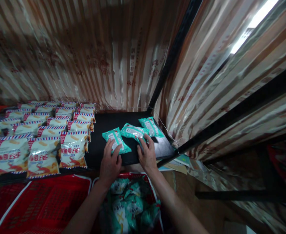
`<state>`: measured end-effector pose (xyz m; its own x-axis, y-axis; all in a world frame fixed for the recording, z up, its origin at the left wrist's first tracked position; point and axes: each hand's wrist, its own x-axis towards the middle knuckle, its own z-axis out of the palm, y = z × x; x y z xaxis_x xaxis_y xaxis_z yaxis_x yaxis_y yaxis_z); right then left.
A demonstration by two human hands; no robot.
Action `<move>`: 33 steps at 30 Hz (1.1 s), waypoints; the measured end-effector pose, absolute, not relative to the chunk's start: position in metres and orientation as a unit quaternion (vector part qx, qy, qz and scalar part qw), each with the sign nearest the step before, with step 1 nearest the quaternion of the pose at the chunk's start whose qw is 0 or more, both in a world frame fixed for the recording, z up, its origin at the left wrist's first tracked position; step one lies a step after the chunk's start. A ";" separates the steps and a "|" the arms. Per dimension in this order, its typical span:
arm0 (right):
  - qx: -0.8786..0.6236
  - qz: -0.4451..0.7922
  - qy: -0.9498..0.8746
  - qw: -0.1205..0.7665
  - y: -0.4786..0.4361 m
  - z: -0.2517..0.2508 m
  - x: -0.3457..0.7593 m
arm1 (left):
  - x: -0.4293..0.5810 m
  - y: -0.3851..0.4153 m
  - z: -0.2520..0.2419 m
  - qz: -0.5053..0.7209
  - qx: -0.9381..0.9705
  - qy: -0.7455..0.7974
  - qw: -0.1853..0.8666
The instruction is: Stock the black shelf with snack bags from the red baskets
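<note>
Three teal snack bags lie at the right end of a black shelf (97, 143). My left hand (110, 162) rests its spread, slightly bent fingers on the near edge of the left teal snack bag (117, 138). The fingers of my right hand (147, 156) are closed around the near right end of the middle teal snack bag (131, 130). Just behind that hand, the third teal snack bag (151, 126) lies askew near the shelf corner. Below my wrists stands a red basket (155, 191) with several more teal bags (134, 204) in it.
Rows of upright white-and-orange snack bags (44, 156) fill the shelf's left part. Another red basket (57, 201) stands at lower left. Black posts (172, 61) and a slanting black bar (230, 110) frame the corner. Striped plastic sheeting (84, 58) hangs behind.
</note>
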<state>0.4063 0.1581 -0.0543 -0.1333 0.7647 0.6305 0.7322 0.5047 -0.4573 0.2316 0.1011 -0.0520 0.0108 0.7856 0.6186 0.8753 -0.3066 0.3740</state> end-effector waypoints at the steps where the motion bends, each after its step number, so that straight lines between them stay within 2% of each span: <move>1: -0.498 0.007 -0.754 0.429 0.157 -0.053 0.409 | 0.233 0.102 -0.052 -0.389 -0.715 -0.579 0.049; 11: -0.507 -0.040 -0.766 0.394 0.137 -0.048 0.434 | 0.251 0.114 -0.053 -0.414 -0.736 -0.535 -0.017; 18: -0.439 0.017 -0.789 0.429 0.117 -0.036 0.427 | 0.255 0.112 -0.044 -0.439 -0.729 -0.526 0.016; 21: -0.428 0.140 -0.766 0.459 0.107 -0.035 0.418 | 0.252 0.105 -0.042 -0.440 -0.732 -0.519 0.039; 24: -0.447 0.381 -0.664 0.463 0.100 -0.041 0.408 | 0.248 0.097 -0.045 -0.432 -0.748 -0.501 0.048; 27: -0.419 0.605 -0.487 0.470 0.097 -0.045 0.398 | 0.245 0.088 -0.052 -0.418 -0.772 -0.478 0.030; 30: -0.381 0.694 -0.363 0.491 0.099 -0.043 0.389 | 0.243 0.082 -0.058 -0.403 -0.790 -0.462 0.017; 33: -0.382 0.711 -0.324 0.494 0.103 -0.040 0.385 | 0.241 0.078 -0.057 -0.399 -0.786 -0.472 0.018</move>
<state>0.3845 0.1033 -0.0405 -0.2201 0.9494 -0.2240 -0.4547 -0.3030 -0.8375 0.2407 0.0783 -0.0574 0.2367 0.7268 0.6448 0.7562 -0.5545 0.3474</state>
